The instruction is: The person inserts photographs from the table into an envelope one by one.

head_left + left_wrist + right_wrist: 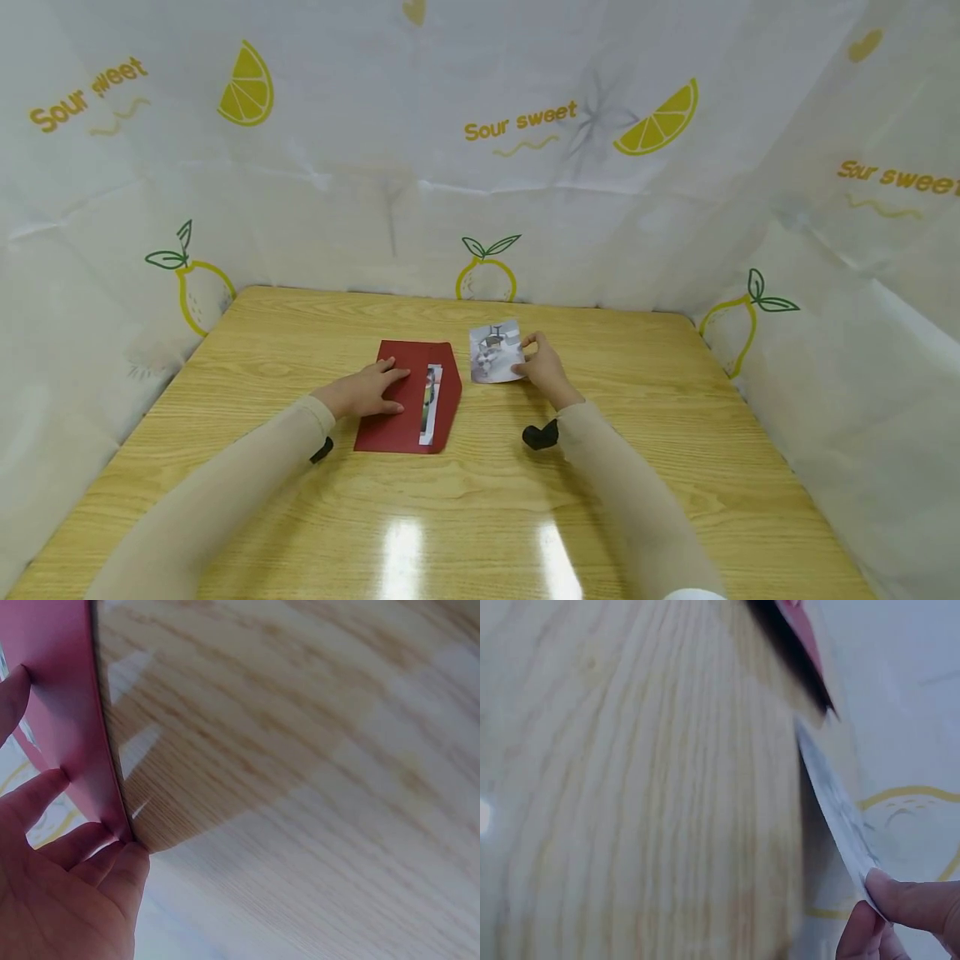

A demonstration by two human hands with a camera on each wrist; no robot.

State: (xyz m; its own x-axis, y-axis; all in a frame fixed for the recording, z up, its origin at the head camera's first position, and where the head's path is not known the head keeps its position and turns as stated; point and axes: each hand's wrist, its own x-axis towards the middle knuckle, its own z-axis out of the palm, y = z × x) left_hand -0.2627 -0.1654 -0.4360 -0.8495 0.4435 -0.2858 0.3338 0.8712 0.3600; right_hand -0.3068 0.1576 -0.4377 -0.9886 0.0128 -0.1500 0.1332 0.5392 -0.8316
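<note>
A red paper envelope (412,396) lies on the wooden table with its flap unfolded toward the right. Inside it sits a picture card (429,408), of which only a strip with green colours shows. My left hand (366,392) rests on the envelope's left part with fingers spread; the left wrist view has the fingertips against the red paper (67,682). To the right of the flap, my right hand (545,372) pinches a square photo print (491,358) by its right edge, between thumb and fingers. In the right wrist view the print (838,814) is tilted, seen nearly edge-on.
The wooden table (480,492) reaches back to a white curtain (360,125) printed with lemons and lettering. This curtain also hangs along both sides. Black wrist devices (542,435) show under both sleeves, close over the tabletop.
</note>
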